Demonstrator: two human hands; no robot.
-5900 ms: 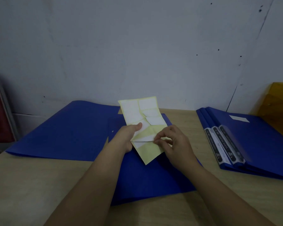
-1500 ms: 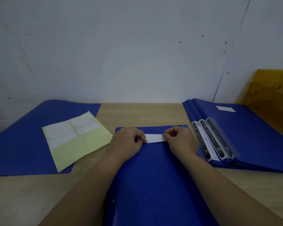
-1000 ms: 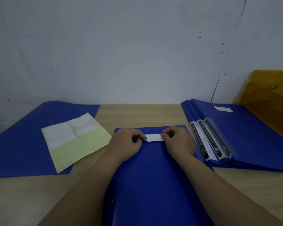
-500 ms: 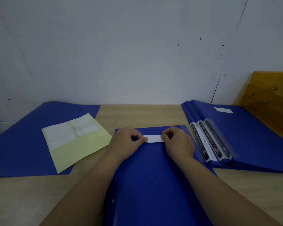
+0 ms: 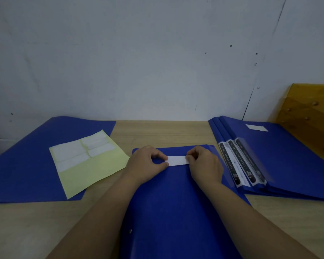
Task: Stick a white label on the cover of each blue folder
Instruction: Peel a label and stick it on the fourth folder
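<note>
Head view: left hand (image 5: 148,163) and right hand (image 5: 204,163) each pinch an end of the white label (image 5: 177,161) over the blue folder (image 5: 176,212); best lowered level, then rubbed outward.

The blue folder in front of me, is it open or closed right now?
Closed. The blue folder lies flat, cover up, and both hands hold a white label against the cover near its top edge.

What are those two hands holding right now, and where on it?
A white label, one short end in each hand: left hand pinches its left end, right hand its right end, over the middle blue folder.
</note>
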